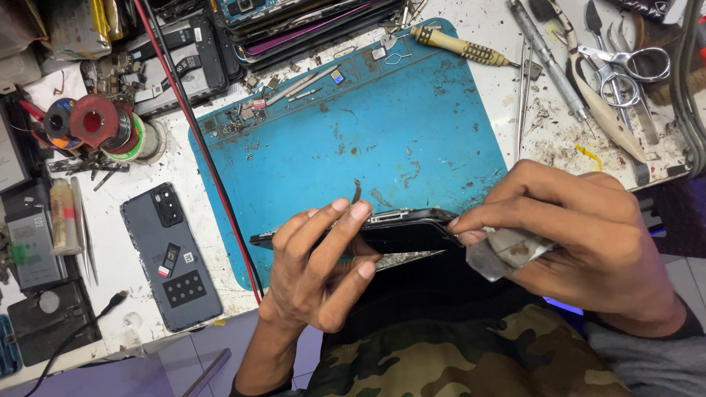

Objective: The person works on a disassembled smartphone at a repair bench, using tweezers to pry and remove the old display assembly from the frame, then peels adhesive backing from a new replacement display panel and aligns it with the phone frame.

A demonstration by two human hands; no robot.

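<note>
I hold a black phone (401, 228) edge-up over the near edge of the blue mat (353, 132), above my lap. My left hand (320, 268) grips its left part, fingers curled over the top rim. My right hand (581, 235) pinches its right end and also clasps a scrap of grey foil-like sheet (504, 254).

Left of the mat, a grey back cover (170, 257) lies flat on the bench (110, 220); it carries a small black-and-pink sticker, a white square label and a dark rectangular patch. Further left of the mat sit solder reels (95, 125), one red. A red wire (195, 125) runs along the mat's left edge. Right of the mat lie scissors (625, 66) and tweezers (523, 95).

My fingers hide most of the phone's face. The stacked phones (294, 22) behind the mat are cut off by the frame, and their labels are too small to make out.
</note>
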